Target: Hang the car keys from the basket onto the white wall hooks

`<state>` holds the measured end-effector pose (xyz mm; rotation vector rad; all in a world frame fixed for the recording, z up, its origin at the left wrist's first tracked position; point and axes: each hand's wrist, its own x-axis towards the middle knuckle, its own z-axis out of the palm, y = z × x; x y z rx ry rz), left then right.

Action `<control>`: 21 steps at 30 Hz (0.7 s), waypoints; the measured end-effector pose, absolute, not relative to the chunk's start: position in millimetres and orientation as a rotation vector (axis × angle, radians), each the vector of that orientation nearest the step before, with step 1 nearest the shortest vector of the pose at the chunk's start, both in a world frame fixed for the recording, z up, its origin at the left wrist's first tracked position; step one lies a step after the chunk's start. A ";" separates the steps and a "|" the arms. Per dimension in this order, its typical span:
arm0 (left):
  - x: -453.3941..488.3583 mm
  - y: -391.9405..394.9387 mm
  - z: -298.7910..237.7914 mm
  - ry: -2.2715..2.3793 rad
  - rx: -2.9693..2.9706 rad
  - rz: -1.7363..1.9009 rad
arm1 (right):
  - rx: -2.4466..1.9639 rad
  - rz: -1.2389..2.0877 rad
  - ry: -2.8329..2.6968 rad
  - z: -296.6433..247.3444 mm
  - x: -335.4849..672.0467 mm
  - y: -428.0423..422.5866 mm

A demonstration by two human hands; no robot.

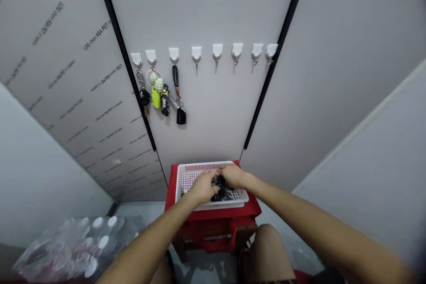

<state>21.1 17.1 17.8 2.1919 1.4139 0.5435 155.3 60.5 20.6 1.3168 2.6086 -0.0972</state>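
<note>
Both my hands reach into a white plastic basket [246, 198] that stands on a red cover. Inside it, toward the right, lies a dark pile of keys [228, 194]. My left hand [203, 187] comes in from the left, its thumb and fingers curled around a black bunch of keys [219, 183]. From the right, my right hand [233, 175] bends over the same bunch with its fingers drawn together at the far edge. What those fingertips grip is hidden. Above, keys on a black strap [175, 80], keys with a yellow-green tag [155, 96] and a metal-clip key set [143, 96] hang on the wall.
Several white hooks [217, 50] form a row on the grey wall panel, between two black strips [275, 57]. The basket rests on a red-covered stool [213, 215]. Plastic-wrapped bottles [100, 242] stand on the floor at lower left. My knee [268, 248] is close to the stool.
</note>
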 end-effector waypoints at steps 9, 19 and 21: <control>21.7 16.7 3.5 1.539 2.339 0.227 | 1.300 -0.027 2.579 25.2 154.7 62.4; -16.4 25.5 22.9 1.761 2.281 0.242 | 1.495 -0.253 2.684 21.8 160.4 66.2; -20.5 25.5 26.9 1.814 2.255 0.236 | 1.472 -0.259 2.699 22.1 159.7 65.0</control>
